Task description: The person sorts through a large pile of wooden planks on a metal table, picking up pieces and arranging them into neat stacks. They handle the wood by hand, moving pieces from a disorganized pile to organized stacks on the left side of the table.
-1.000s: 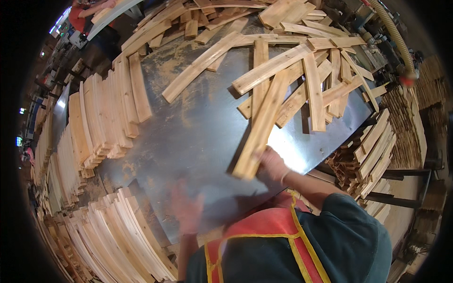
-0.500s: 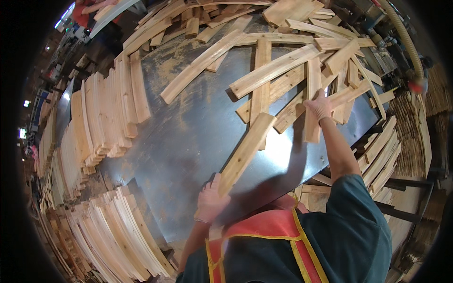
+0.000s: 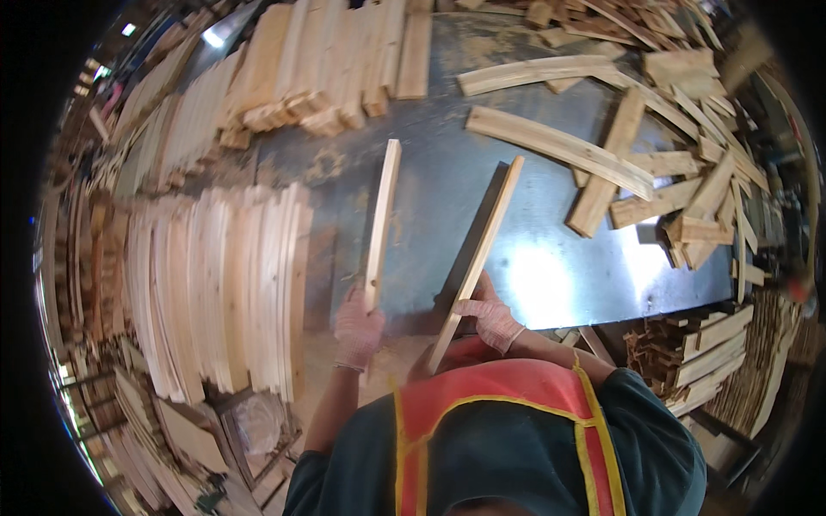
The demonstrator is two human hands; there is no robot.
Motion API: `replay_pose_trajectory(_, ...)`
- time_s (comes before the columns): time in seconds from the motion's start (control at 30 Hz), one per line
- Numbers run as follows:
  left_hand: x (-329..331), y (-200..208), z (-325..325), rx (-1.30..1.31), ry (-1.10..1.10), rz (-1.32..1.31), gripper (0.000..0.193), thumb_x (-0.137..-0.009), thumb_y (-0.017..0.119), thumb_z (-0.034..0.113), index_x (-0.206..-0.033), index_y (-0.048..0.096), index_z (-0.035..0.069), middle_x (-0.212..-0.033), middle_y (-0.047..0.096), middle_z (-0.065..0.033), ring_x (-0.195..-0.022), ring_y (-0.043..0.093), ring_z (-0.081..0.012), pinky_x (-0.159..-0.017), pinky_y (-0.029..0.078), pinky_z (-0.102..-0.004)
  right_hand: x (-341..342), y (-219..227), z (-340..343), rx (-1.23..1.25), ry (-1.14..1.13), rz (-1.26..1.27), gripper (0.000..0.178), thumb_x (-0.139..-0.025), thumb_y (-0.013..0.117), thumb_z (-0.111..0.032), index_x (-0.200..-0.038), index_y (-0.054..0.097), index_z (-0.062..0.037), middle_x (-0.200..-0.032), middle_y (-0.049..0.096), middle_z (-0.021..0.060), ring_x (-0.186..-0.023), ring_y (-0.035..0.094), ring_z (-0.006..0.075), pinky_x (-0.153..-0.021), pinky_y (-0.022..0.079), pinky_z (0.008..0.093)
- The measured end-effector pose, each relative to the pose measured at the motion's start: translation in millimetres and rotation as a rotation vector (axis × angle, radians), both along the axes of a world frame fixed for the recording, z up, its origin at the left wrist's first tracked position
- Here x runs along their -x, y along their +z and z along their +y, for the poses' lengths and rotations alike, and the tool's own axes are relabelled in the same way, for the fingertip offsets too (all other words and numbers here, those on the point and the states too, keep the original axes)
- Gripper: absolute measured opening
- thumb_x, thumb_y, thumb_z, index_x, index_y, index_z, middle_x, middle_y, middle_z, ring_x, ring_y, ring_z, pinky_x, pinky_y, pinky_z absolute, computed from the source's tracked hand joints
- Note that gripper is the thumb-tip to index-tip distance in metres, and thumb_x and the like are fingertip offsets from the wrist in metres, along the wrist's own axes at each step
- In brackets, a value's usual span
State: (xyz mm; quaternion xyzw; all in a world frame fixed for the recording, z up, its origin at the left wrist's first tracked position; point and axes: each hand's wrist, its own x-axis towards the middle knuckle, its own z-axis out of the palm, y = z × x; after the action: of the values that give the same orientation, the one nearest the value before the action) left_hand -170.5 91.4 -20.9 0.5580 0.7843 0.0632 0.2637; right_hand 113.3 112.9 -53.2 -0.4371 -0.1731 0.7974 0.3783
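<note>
My left hand [image 3: 360, 327], in a pale glove, is closed round the lower part of a narrow wooden slat [image 3: 383, 219] that stands on edge and points away from me. In my right hand [image 3: 492, 316], also gloved, is a second wooden slat [image 3: 488, 245], gripped near its lower end and slanting up to the right. The two slats are apart, both over the dark metal tabletop [image 3: 344, 185]. Just left of my left hand stands a row of upright slats [image 3: 215, 284], packed side by side.
Behind it is another stack of slats [image 3: 327, 64]. Loose boards [image 3: 594, 163] lie crossed at the tabletop's right, with offcuts [image 3: 585, 26] at the far edge. More boards [image 3: 714, 353] are stacked beyond the near right corner.
My view has swung left toward the stacked rows. My right hand has come away from the loose boards with a slat. My left hand still holds its slat, now turned on edge.
</note>
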Motion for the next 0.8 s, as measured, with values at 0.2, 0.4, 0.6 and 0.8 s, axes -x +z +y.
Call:
replay_pose_trajectory(0.2, 144.9, -24.9, -92.8, -0.133, -0.002, 0.769, 0.079, -0.089, 0.073, 0.04, -0.16, 0.049, 0.016, -0.161, 0.047, -0.0138, -0.151, 0.039, -0.0376, -0.125, 0.029, -0.0552, 64.0, 13.7, 4.6, -0.007, 0.219, 0.008, 0.097, -0.082, 0.079, -0.007, -0.165, 0.029, -0.0111, -0.137, 0.059, 0.0191, -0.122, 0.059, 0.0321, -0.106, 0.051, 0.0458)
replay_pose_trajectory(0.4, 41.6, 24.5, -13.3, 0.018, 0.0, 0.153, 0.078, -0.091, 0.073, 0.042, -0.16, 0.047, 0.014, -0.152, 0.054, -0.0232, -0.139, 0.054, -0.0412, -0.115, 0.044, -0.0528, 94.4, -26.7, 12.3, -0.197, 0.332, -0.076, 0.09, -0.085, 0.081, -0.018, -0.161, 0.034, -0.0045, -0.129, 0.063, 0.0166, -0.121, 0.061, 0.0282, -0.108, 0.049, 0.0398)
replay_pose_trajectory(0.6, -45.0, 12.8, 56.5, 0.121, 0.009, 0.096, 0.055, -0.093, 0.068, 0.031, -0.144, 0.06, 0.014, -0.139, 0.063, -0.022, -0.124, 0.065, -0.0419, -0.103, 0.054, -0.0524, 50.5, 8.6, 76.0, -0.627, 1.076, -0.315, 0.061, -0.083, 0.079, -0.036, -0.134, 0.068, -0.006, -0.118, 0.072, 0.0181, -0.107, 0.067, 0.032, -0.099, 0.051, 0.0439)
replay_pose_trajectory(0.8, 34.1, 2.5, 11.6, 0.156, -0.057, 0.624, 0.051, -0.095, 0.068, 0.029, -0.142, 0.059, 0.012, -0.126, 0.065, -0.0138, -0.114, 0.067, -0.0343, -0.093, 0.057, -0.0467, -179.6, 65.8, 241.4, -0.884, 0.585, -1.681, 0.085, -0.08, 0.08, -0.044, -0.152, 0.053, -0.0091, -0.14, 0.066, 0.0175, -0.133, 0.061, 0.0347, -0.112, 0.048, 0.0428)
